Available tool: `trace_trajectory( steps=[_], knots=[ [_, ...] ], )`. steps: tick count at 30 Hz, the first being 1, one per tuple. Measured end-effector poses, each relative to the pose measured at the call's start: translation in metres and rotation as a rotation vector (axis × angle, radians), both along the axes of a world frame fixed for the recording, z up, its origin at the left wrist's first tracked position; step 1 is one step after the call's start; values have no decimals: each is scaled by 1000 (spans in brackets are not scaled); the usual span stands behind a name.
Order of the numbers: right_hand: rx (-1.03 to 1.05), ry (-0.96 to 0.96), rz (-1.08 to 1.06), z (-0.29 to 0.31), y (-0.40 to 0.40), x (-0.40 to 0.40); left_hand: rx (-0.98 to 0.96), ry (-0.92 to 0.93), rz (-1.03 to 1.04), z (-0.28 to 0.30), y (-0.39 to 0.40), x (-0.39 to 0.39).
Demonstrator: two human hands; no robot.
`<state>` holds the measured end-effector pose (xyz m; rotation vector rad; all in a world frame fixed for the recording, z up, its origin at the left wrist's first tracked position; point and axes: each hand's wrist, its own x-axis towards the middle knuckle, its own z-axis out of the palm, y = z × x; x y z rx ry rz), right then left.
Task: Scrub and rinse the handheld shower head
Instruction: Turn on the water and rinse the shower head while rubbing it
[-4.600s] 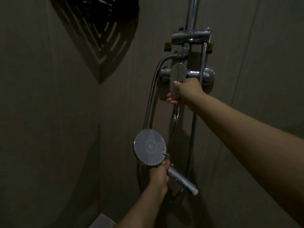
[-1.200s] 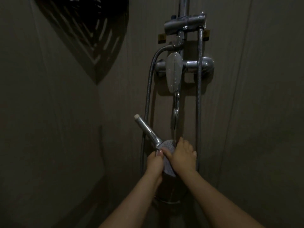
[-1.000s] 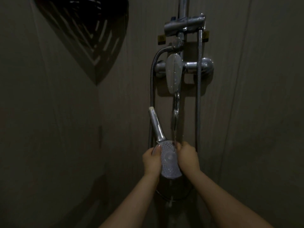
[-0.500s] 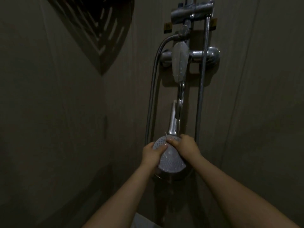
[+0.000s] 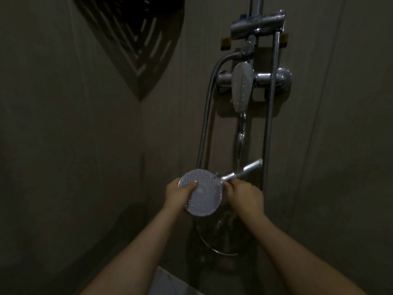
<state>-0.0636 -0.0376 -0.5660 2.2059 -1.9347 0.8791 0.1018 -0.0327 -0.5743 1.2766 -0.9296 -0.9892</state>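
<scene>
The round handheld shower head point(image 5: 203, 195) faces me with its dotted spray plate, held low under the tap. Its chrome handle point(image 5: 244, 170) points up and to the right. My left hand point(image 5: 177, 195) grips the head's left rim, thumb lying across the plate. My right hand point(image 5: 244, 195) holds the head's right side where the handle joins. A thin stream of water point(image 5: 239, 150) falls from the spout point(image 5: 242, 128) onto the handle. The room is dim.
The chrome mixer tap point(image 5: 274, 78) with its white lever point(image 5: 241, 88) sits on the wall above. Two metal hoses point(image 5: 205, 124) hang beside it and loop below my hands. A dark corner shelf point(image 5: 138, 39) is at the upper left. A pale edge point(image 5: 172, 282) shows at the bottom.
The shower head has turned clockwise in my hands: its handle swung from pointing up-left, through upright, to up-right, and the plate now faces me fully. Earlier my right hand left the tap lever.
</scene>
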Motion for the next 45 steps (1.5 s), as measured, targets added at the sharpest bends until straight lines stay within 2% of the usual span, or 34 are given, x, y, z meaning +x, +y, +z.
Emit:
trace_trajectory(
  steps=[2,3,5,8,11,13,16,19,21,26,29,31,35,36,37,41,45],
  knots=[
    [-130,126,88,7,-2,-13,-31,-258,-45,13,-9,14],
    [-106,188,115,10,-7,-16,-35,-344,-82,19,-11,17],
    [96,252,133,12,-19,-17,-44,-438,-158,30,-14,18],
    [440,249,176,14,-31,-17,-65,-535,-204,41,-24,16],
    [471,294,202,8,-31,-17,-83,-595,-150,41,-29,9],
    [438,169,209,-1,-30,-18,-150,-699,5,36,-29,3],
    [451,-91,208,-13,-24,-14,-227,-1099,203,18,-27,-14],
    [412,-283,198,-22,-22,-6,-274,-1492,94,1,-25,-41],
    [426,-402,178,-25,-19,-2,-284,-1600,-16,-8,-28,-48],
    [624,-741,145,-38,-5,4,-137,-1501,-43,-16,-41,-38],
    [700,-851,188,-41,3,-1,-104,-1322,-96,-22,-37,-43],
    [748,-908,246,-46,6,-8,-131,-1127,-96,-22,-33,-46],
    [708,-918,276,-58,7,-25,-104,-483,-69,-8,-35,-50],
    [684,-919,271,-59,7,-30,-108,-376,-70,-4,-37,-52],
    [669,-930,266,-61,8,-35,-104,-322,-72,0,-36,-54],
    [605,-937,231,-63,10,-50,-134,-364,-69,11,-31,-65],
    [462,-782,163,-60,5,-61,-142,-279,-184,18,-27,-75]
  ],
)
